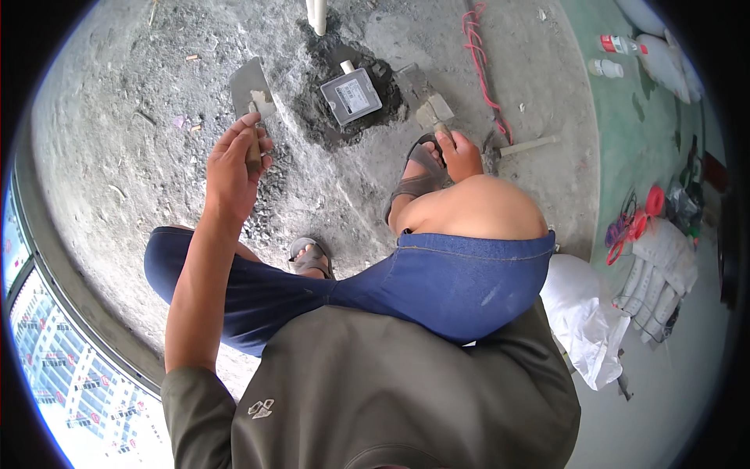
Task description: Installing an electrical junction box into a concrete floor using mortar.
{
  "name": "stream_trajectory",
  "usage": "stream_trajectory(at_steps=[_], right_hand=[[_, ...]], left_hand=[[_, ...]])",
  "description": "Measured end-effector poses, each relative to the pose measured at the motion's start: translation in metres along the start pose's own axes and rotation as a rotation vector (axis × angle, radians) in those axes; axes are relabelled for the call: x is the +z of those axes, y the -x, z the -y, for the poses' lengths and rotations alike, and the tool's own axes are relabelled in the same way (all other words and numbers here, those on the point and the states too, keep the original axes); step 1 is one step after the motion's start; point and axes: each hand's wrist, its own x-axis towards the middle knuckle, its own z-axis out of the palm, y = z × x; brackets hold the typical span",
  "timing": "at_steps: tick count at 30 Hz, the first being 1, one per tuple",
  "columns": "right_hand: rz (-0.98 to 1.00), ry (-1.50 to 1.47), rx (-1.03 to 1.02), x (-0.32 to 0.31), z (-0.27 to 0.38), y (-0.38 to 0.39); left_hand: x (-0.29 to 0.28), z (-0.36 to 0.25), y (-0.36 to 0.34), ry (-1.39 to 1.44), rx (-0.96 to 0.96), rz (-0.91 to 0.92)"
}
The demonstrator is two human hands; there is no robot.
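My left hand (pixel 237 160) is closed round the wooden handle of a trowel (pixel 250 80), whose flat grey blade points away from me with a pale smear of mortar on it. A second trowel (pixel 426 100) is in my right hand (pixel 461 156), gripped by its handle beside my right foot; its blade is coated with mortar. Between the two blades, a square grey box (pixel 351 95) with a label on its lid sits in a hole ringed with dark, wet mortar (pixel 387 84). A short white pipe stub (pixel 348 67) sticks out from the box's far side.
White pipes (pixel 316 16) stand beyond the hole. Right of my right hand lie a hammer (pixel 531 146) and a tangled pink cord (pixel 478 55). Bottles (pixel 621 45), a white plastic bag (pixel 582 313) and red coils (pixel 648 207) lie farther right. Loose rubble (pixel 269 184) covers the rough floor.
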Motion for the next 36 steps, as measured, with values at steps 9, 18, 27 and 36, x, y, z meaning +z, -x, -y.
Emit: stream_trajectory(at_steps=[9, 18, 27, 36], right_hand=[[0.094, -0.454, 0.358, 0.0, 0.018, 0.024], [0.26, -1.106, 0.366, 0.013, 0.025, -0.003], [0.455, -1.073, 0.395, -0.01, -0.002, -0.002], [0.422, -0.965, 0.428, 0.013, 0.007, 0.018]], left_hand=[[0.001, 0.0, -0.002, 0.006, -0.01, 0.06], [0.0, 0.0, -0.003, -0.001, -0.013, 0.065], [-0.007, -0.001, -0.002, 0.028, -0.011, 0.067], [-0.003, -0.003, 0.0, -0.002, -0.013, 0.066]])
